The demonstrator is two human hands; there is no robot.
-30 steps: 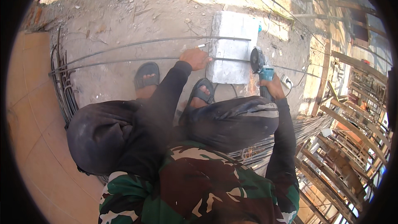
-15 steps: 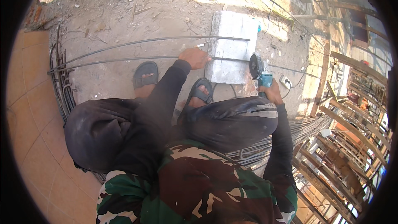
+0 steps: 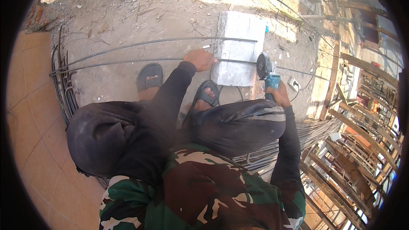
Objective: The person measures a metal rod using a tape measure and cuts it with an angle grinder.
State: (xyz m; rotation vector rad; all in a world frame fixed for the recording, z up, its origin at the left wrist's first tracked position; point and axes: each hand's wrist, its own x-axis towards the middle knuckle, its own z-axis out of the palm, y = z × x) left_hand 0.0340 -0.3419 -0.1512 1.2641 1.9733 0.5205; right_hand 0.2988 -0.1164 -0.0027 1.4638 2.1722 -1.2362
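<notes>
My left hand (image 3: 199, 60) is closed around a long steel rod (image 3: 236, 61), pressing it down at the near left edge of a pale concrete block (image 3: 232, 73). A white cigarette (image 3: 206, 46) sticks out by its fingers. The rod crosses the block and runs on past its right side. My right hand (image 3: 279, 95) grips a teal angle grinder (image 3: 272, 81) just right of the block. Its dark cutting disc (image 3: 261, 65) stands upright against the rod, and I cannot tell whether it spins. A second steel rod (image 3: 170, 40) lies farther off, its end on the block.
Bent steel bars (image 3: 64, 76) lie at the left beside orange floor tiles (image 3: 32, 102). A white power socket (image 3: 293, 84) with a plugged-in cord sits right of the grinder. Bundled steel rods (image 3: 304, 134) and wooden planks (image 3: 370, 134) fill the right. My sandalled feet (image 3: 150, 81) are close to the rods.
The grinder's disc has shifted very slightly away from me. My left hand, the rods and the block stay where they were.
</notes>
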